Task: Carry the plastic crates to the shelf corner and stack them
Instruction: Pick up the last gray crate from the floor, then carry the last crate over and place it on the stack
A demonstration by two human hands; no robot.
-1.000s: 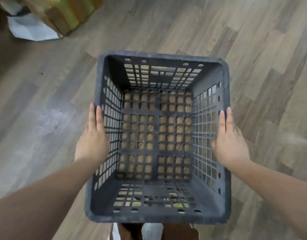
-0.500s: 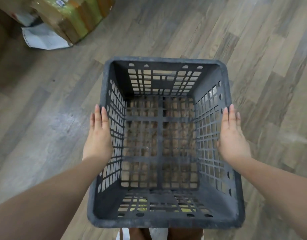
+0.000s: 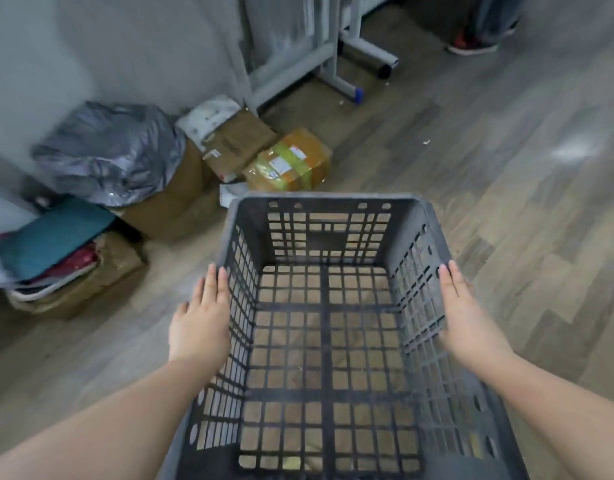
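A dark grey plastic crate (image 3: 328, 200) with gridded walls and floor fills the lower middle of the head view, held up above the wooden floor. It is empty. My left hand (image 3: 201, 323) presses flat against its left outer wall, fingers straight and together. Pressed the same way on the right outer wall is my right hand (image 3: 468, 320). The crate is clamped between both palms. No second crate is in view.
Along the grey wall at left lie cardboard boxes (image 3: 239, 143), a taped yellow parcel (image 3: 291, 161), a silver bag (image 3: 111, 150) and a pile with a teal cover (image 3: 52, 237). A white metal frame leg (image 3: 336, 74) stands at the top. Someone's shoe (image 3: 471, 46) shows top right.
The view has tilted up and forward: the wall, boxes, bag and frame now appear ahead. Both hands stay pressed on the crate's sides as it travels with me.
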